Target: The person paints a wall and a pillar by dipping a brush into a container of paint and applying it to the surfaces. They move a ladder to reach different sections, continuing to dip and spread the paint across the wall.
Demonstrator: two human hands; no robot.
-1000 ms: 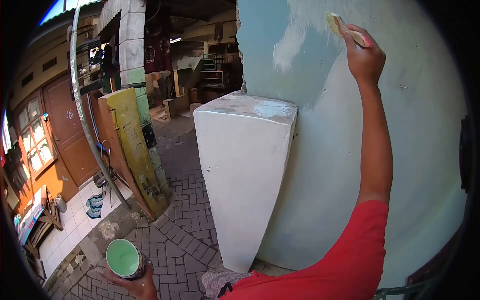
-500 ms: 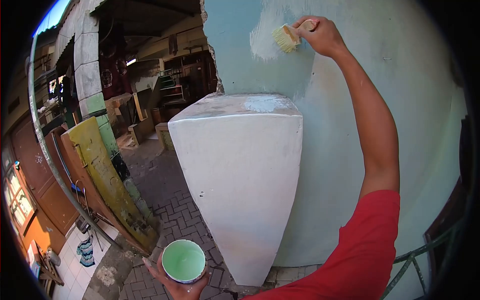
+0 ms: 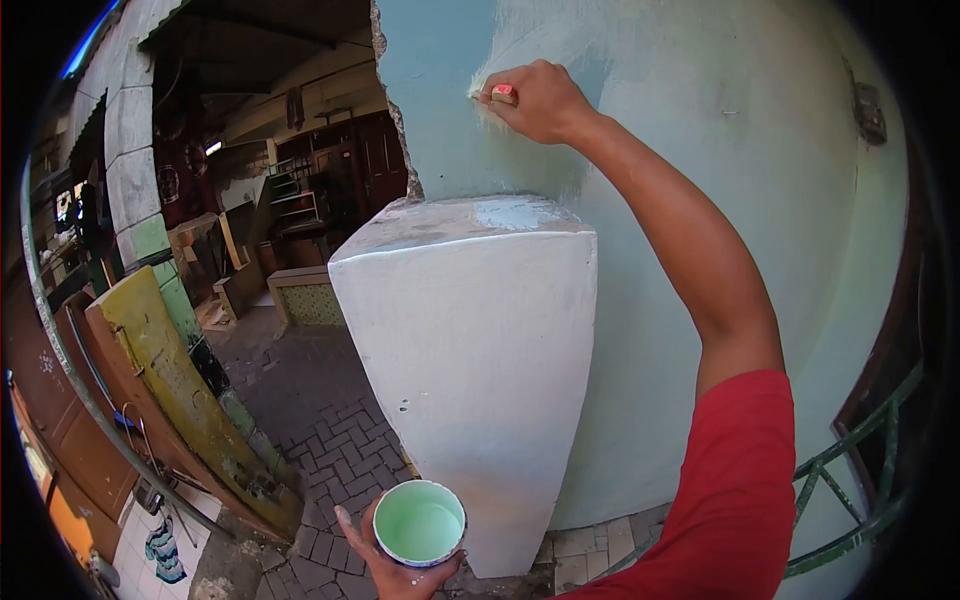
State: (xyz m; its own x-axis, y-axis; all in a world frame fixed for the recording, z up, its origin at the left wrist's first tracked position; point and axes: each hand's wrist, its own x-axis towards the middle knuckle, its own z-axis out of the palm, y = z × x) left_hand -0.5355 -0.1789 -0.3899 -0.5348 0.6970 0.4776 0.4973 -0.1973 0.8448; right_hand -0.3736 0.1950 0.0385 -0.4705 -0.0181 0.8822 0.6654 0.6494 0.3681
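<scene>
My right hand (image 3: 543, 101) is closed around the handle of a paintbrush (image 3: 503, 94), its pale bristles pressed to the wall (image 3: 640, 50) and mostly hidden behind my fingers. Around the brush, a whitish patch of paint borders a bluer area of the wall. Low in the view, my left hand (image 3: 392, 570) holds a round paint tub (image 3: 420, 522) from beneath and the side, its mouth facing up. Pale green paint lies inside. Between the tub and the brush stands a white pillar (image 3: 470, 340), with a light blue smear of paint on its top.
A green metal railing (image 3: 870, 480) curves at the lower right. On the left are a yellow-brown panel (image 3: 165, 370) and a bent metal pole (image 3: 75, 340). Paving bricks (image 3: 340, 450) cover the ground, and a dark room with shelves lies behind. The wall's left edge is broken.
My right hand has moved the brush left and slightly down along the wall, its bristles turning away from view. The tub in my left hand sits further right in view.
</scene>
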